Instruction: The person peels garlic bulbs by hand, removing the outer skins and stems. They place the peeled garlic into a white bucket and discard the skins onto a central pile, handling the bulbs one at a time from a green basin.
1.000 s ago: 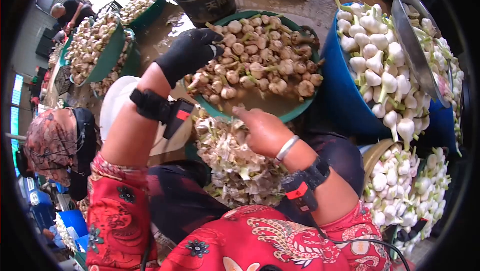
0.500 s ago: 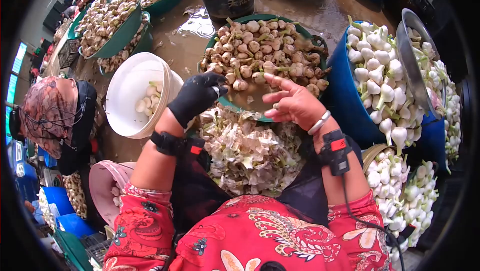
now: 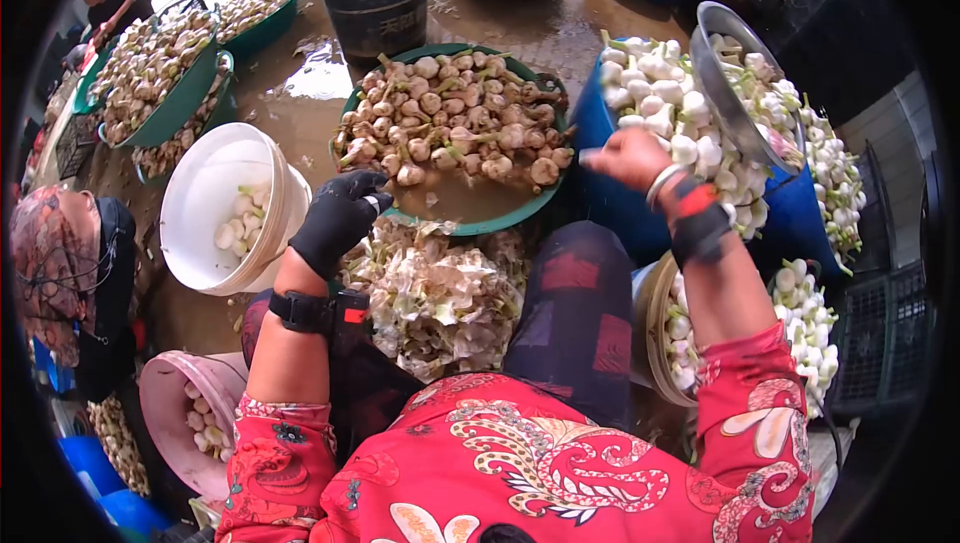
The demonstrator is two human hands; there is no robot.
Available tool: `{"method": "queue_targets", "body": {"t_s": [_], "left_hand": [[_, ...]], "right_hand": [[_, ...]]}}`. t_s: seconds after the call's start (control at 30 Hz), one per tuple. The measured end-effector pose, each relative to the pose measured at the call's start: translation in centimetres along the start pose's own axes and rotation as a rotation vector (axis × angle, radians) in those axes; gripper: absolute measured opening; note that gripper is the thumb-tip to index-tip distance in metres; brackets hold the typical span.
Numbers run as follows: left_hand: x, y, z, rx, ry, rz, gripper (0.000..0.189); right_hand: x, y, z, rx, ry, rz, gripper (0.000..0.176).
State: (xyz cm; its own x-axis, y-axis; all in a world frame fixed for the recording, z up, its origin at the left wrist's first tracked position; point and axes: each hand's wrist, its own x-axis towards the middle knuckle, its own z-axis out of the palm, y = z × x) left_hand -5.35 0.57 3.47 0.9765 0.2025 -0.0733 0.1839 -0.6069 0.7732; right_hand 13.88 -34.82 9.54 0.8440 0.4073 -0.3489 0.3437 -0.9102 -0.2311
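My left hand (image 3: 340, 218), in a black glove with a pale band on one finger, hangs at the near left rim of a green tub (image 3: 490, 224). Its fingers are curled, and whatever they may hold is hidden. Unpeeled garlic bulbs (image 3: 455, 113) with brownish skins fill the tub above some murky water. My bare right hand (image 3: 635, 158), with a bracelet at the wrist, is over the left side of a blue barrel (image 3: 612, 205) heaped with peeled white garlic (image 3: 665, 93). Motion blurs its fingers. Between my knees lies a pile of garlic skins (image 3: 440, 288).
On the left stand a white bucket (image 3: 190, 213) with a few bulbs and a pink bucket (image 3: 165, 423). A metal basin (image 3: 715, 53) leans on garlic at the right. A black bucket (image 3: 370, 13) stands beyond the tub. A person in a patterned head covering (image 3: 55, 273) sits at left.
My right hand has moved right, from above the green tub to the blue barrel. My left hand stays near the tub's rim. The view has turned toward the right.
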Motion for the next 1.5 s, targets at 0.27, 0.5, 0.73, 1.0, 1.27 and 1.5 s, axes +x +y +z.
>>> {"method": "queue_targets", "body": {"t_s": [0.27,0.5,0.73,1.0,1.27,1.5], "left_hand": [[-0.5,-0.4,0.8,-0.123,0.007,0.035,0.032],[0.3,-1.1,1.4,-0.099,-0.019,0.068,0.027],[0.9,-2.4,2.6,-0.076,-0.073,0.032,0.027],[0.8,-2.6,2.5,0.182,-0.07,0.088,0.03],[1.0,-1.7,3.5,0.228,-0.05,0.053,0.027],[0.8,-1.6,3.2,0.28,-0.028,0.068,0.026]], "right_hand": [[-8.9,2.6,8.6,0.872,-0.2,0.552,0.088],[-12.2,5.2,11.4,1.054,0.142,0.492,0.03],[-17.5,7.3,3.9,1.305,0.067,0.344,0.035],[-19.2,10.8,-14.6,0.726,0.829,-0.518,0.04],[-9.2,4.6,-11.3,0.872,0.711,-0.742,0.041],[-7.9,1.2,-12.8,0.868,0.756,-0.871,0.042]]}}
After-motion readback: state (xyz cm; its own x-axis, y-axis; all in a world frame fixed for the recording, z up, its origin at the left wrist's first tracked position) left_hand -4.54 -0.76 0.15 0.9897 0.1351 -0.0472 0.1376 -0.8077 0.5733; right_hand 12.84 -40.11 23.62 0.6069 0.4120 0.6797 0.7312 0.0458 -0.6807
